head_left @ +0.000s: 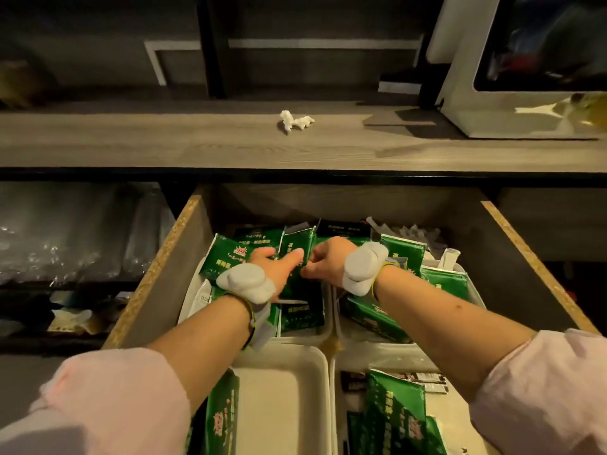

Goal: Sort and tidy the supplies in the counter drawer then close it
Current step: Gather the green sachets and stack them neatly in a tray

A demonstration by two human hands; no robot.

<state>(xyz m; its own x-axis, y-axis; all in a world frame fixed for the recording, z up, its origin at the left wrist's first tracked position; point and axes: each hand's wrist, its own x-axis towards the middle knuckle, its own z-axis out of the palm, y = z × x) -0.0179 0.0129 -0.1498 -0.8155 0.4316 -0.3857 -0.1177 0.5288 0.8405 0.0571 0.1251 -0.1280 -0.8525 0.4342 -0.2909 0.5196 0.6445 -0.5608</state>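
The counter drawer (157,274) stands pulled out, holding white trays (285,405) filled with several green packets. Both hands reach into the far trays. My left hand (279,267) and my right hand (325,261) meet over the far left tray and together pinch an upright green packet (297,244) between their fingers. More green packets (226,257) lie piled around them, and others lie in the far right tray (443,280) and the two near trays (394,405). White straw wrappers (417,231) lie at the back right of the drawer.
The wooden counter top (197,142) runs above the drawer with a crumpled white tissue (295,121) on it. A white machine with a dark screen (525,77) stands at the right. Clear plastic bags (65,234) fill the open shelf to the left.
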